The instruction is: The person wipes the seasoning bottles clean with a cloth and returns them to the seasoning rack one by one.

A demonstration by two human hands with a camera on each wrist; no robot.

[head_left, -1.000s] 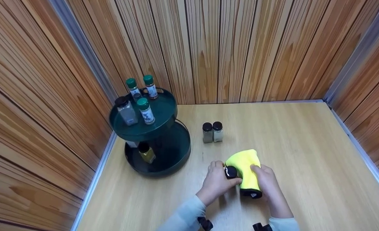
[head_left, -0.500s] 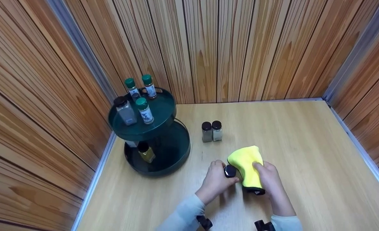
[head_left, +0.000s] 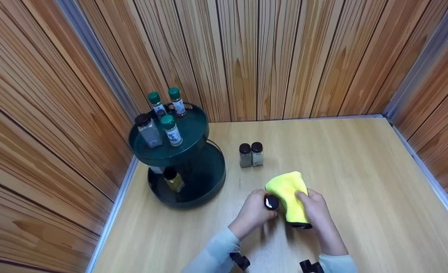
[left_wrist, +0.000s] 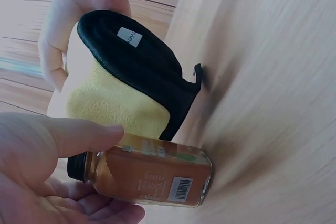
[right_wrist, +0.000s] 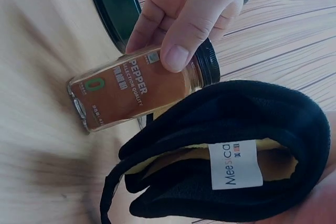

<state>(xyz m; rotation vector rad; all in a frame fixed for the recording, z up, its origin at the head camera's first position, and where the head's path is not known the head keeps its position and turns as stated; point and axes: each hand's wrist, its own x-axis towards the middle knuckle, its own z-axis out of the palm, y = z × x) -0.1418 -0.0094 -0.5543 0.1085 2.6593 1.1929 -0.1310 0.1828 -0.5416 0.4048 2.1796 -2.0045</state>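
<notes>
In the head view my left hand [head_left: 252, 210] grips a black-capped glass spice jar near its cap [head_left: 271, 202]. The left wrist view has the jar [left_wrist: 157, 174] filled with reddish-brown powder, thumb on one side and fingers on the other. Its label reads PEPPER in the right wrist view, where the jar [right_wrist: 128, 87] is tilted, its base close over the table. My right hand [head_left: 316, 208] holds a folded yellow cloth [head_left: 290, 197] with a black border, thumb on top. The cloth [left_wrist: 115, 98] lies right beside the jar. A white tag [right_wrist: 235, 164] shows on its border.
Two black-capped jars [head_left: 251, 155] stand side by side on the wooden table [head_left: 352, 163]. To the left is a dark green two-tier round rack [head_left: 193, 193]. Green-capped bottles [head_left: 173, 131] and a black-capped jar [head_left: 149, 131] stand on its top tier, a yellowish jar [head_left: 174, 180] below. Wood-panelled walls enclose the table.
The cloth and right hand shift away from the jar, then back left toward it. The left thumb, at first stretched toward the cloth, draws in beside the jar, which stays in the left hand.
</notes>
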